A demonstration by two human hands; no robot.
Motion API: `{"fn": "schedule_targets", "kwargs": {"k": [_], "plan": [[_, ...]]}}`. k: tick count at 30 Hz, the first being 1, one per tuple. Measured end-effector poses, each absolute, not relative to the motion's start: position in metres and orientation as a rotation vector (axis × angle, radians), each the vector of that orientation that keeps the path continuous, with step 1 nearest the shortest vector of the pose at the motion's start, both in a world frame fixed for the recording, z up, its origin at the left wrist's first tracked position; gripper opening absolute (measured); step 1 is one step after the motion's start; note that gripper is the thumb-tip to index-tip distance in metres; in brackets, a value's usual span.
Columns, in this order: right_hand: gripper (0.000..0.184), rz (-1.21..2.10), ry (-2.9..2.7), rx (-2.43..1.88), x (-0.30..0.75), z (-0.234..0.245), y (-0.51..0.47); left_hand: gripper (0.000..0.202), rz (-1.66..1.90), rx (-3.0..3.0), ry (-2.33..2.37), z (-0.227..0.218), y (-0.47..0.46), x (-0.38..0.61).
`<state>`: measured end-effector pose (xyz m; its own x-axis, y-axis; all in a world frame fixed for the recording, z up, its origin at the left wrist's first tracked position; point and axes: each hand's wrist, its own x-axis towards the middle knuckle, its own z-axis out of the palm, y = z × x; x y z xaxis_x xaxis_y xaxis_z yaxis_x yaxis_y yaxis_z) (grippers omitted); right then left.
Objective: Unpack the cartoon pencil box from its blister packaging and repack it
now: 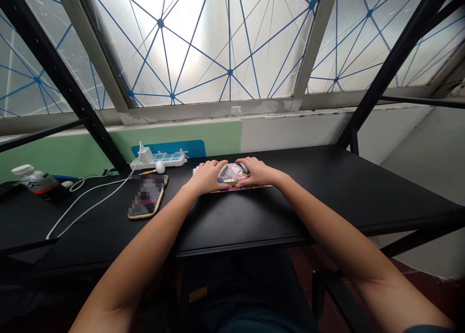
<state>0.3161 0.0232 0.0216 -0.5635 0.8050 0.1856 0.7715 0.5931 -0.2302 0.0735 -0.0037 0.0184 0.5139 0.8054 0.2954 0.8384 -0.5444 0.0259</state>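
A small colourful package (232, 174) with a pale, pink and green print lies near the back of the black desk (240, 221). My left hand (208, 175) curls round its left side, thumb along the near edge. On the right side my right hand (256, 172) grips it in the same way. A flat, brightly printed piece (238, 188) shows beneath the package and sticks out past my right wrist. Both hands cover the ends of the package, so its full shape and exact kind are hidden.
A phone (148, 197) in a light case lies left of my left forearm. Behind it are a white power strip (169, 158) with a plugged-in charger and looping white cables (95, 201). A bottle (38, 182) stands far left. Black metal posts (378, 83) rise at both sides.
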Motion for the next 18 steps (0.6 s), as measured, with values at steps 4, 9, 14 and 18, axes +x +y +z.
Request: {"fn": "schedule_targets", "kwargs": {"k": [4,9,14,18], "plan": [[0.102,0.015,-2.497,-1.273,0.312,0.017,0.024,0.086,-0.473,-2.532,-1.365,0.018,-0.008,0.082],[0.092,-0.109,-2.422,-1.249,0.309,0.017,0.021,0.08,-0.526,-2.463,-1.293,0.018,-0.009,0.086],[0.09,-0.186,-2.419,-1.22,0.307,0.02,0.019,0.082,-0.537,-2.459,-1.223,0.018,-0.009,0.086],[0.094,-0.257,-2.412,-1.202,0.305,0.024,0.016,0.091,-0.547,-2.48,-1.191,0.021,-0.008,0.082]]}}
